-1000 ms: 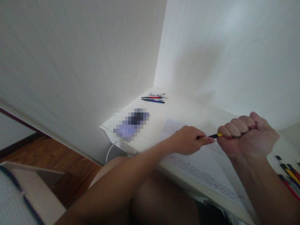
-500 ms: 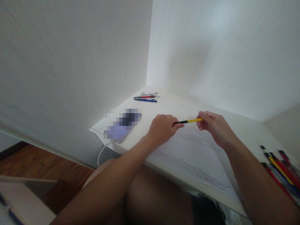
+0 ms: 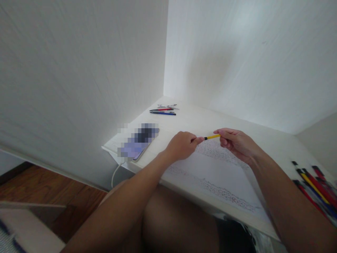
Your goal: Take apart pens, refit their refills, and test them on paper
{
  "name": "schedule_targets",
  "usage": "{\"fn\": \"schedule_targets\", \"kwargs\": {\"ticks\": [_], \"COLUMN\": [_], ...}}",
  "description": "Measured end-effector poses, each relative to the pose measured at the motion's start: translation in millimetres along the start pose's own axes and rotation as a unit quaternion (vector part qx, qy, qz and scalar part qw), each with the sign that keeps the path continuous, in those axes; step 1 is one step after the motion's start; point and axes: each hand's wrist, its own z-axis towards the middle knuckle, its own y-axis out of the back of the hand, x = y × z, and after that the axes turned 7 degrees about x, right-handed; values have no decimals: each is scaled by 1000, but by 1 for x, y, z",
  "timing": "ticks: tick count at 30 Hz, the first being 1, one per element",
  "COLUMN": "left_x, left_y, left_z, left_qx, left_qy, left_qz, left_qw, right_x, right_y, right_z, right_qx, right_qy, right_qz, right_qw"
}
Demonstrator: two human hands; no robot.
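Observation:
Both of my hands hold one yellow pen [image 3: 212,137] with a black end, level above a white sheet [image 3: 216,175] covered in lines of small print. My left hand [image 3: 182,145] is closed in a pinch on the pen's black end. My right hand [image 3: 236,143] grips the yellow end with curled fingers. The sheet lies on a white desk [image 3: 263,140] set into a corner between two white walls.
Several pens [image 3: 164,109] lie at the desk's far corner. A phone [image 3: 138,142] with a white cable rests near the desk's left edge. A bunch of coloured pens [image 3: 314,189] lies at the right. My bare legs are under the desk, above a wooden floor [image 3: 52,189].
My right hand has loosened from a tight fist into a lighter grip on the yellow end. Both hands have moved away from me over the sheet, and now sit closer together along the pen.

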Motion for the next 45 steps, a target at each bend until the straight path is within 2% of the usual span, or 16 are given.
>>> {"fn": "schedule_targets", "kwargs": {"ticks": [5, 8, 10, 13, 20, 25, 30, 34, 39, 42, 45], "left_x": [2, 3, 3, 1, -2, -1, 0, -2, -1, 1, 3], "left_y": [4, 4, 3, 1, -1, 2, 3, 2, 2, 1, 1], "left_z": [-1, -1, -1, -1, 0, 1, 2, 1, -1, -1, -1], "left_qx": [-63, -91, -92, -68, -19, -5, 12, -42, -117, -125, -109], "left_qy": [-58, -79, -79, -65, -31, -19, 9, 14, -32, -47, -35], "left_qz": [56, 109, 123, 112, 10, -47, -113, -106, -19, 17, 62], "left_qw": [995, 987, 985, 989, 999, 999, 994, 993, 992, 991, 991], "right_x": [2, -1, -3, -5, -7, -6, -6, -8, -12, -16, -20], "right_y": [-3, -4, -4, -4, -3, -3, -9, -15, -9, -2, 1], "right_z": [-1, 0, 1, 1, 4, 3, 2, 5, 9, 11, 13], "right_qx": [-18, 18, 39, 32, -15, -67, -102, -97, -51, -53, -51], "right_qy": [-73, -102, -105, -94, -8, 93, 155, 123, 22, 0, -13], "right_qz": [70, 103, 95, 57, -61, -168, -170, -69, 79, 110, 86], "right_qw": [995, 989, 989, 993, 998, 979, 968, 985, 995, 992, 995]}}
